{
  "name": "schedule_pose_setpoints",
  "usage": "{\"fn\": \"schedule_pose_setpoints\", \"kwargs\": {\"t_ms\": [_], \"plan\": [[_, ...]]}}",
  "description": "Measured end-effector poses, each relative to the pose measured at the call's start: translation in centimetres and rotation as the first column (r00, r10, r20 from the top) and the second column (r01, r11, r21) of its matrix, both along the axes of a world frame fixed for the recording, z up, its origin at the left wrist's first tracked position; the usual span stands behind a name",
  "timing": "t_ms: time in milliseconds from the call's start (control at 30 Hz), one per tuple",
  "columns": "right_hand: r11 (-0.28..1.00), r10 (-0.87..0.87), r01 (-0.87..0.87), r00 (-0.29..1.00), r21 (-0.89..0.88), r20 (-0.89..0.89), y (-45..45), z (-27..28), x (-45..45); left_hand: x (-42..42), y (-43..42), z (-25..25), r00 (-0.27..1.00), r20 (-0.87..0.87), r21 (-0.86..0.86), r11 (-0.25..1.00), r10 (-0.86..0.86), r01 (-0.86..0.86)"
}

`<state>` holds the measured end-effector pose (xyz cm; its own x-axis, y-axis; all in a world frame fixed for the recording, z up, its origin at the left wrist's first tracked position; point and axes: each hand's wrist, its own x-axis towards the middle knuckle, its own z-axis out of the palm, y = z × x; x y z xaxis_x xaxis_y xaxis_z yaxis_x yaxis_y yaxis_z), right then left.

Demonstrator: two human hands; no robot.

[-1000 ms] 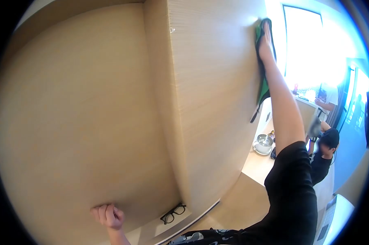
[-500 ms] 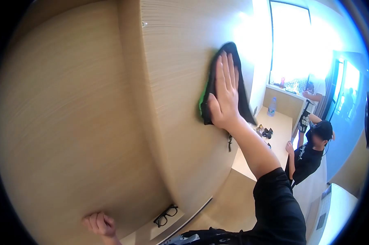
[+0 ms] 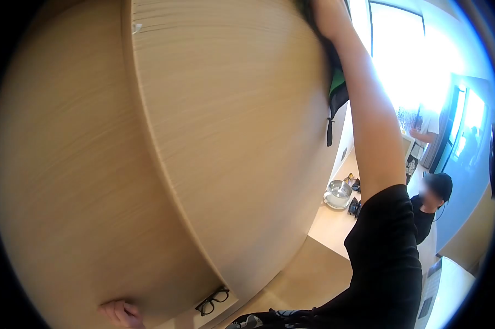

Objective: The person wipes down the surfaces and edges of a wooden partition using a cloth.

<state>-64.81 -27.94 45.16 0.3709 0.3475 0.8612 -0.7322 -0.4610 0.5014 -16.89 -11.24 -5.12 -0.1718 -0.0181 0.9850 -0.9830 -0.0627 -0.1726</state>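
My right hand (image 3: 325, 16) is at the top edge of the view, on the light wood panel (image 3: 242, 131). Its fingers are out of sight. Beneath it hangs a black cloth with a green side (image 3: 338, 90), its thin black strap dangling along the panel's right edge. The cloth's upper part is cut off by the frame. Low on the left, my left hand (image 3: 120, 313) is closed, fingers curled, beside the recessed wood surface (image 3: 83, 181). Nothing shows in it. Black-framed glasses (image 3: 212, 301) lie on a ledge to its right.
On a low wooden counter (image 3: 324, 222) to the right stand a metal pot (image 3: 339, 193) and small dark items (image 3: 355, 207). A person in a black cap (image 3: 438, 189) is at the right, another person (image 3: 425, 134) near the bright window. A white appliance (image 3: 447, 290) stands lower right.
My right hand has gone up and slightly right along the panel with the cloth, mostly leaving the view. The view has shifted, and the metal pot now shows. My left hand stays low left.
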Motion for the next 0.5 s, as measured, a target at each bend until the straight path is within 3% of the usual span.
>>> {"fn": "schedule_pose_setpoints", "kwargs": {"t_ms": [133, 167, 267, 500], "plan": [[0.995, 0.071, -0.079, 0.990, 0.060, 0.126, -4.0, 2.7, -6.0, -0.6, 0.0, -0.7, 0.999, -0.025, -0.004, 0.999, 0.035, -0.035], [0.996, 0.065, -0.074, 0.986, 0.058, 0.152, -4.9, 3.0, -7.3, -2.7, 0.7, 1.3, 0.998, -0.053, 0.016, 1.000, 0.017, -0.016], [0.998, 0.017, -0.028, 0.975, 0.048, 0.223, -8.1, 2.5, -11.5, -2.4, 0.6, 1.0, 1.000, -0.019, 0.010, 1.000, 0.021, -0.021], [0.987, -0.143, 0.159, 0.945, -0.031, 0.292, -13.1, -7.8, -15.1, -2.0, -0.5, 1.1, 0.999, 0.036, -0.055, 0.998, -0.013, 0.015]]}}
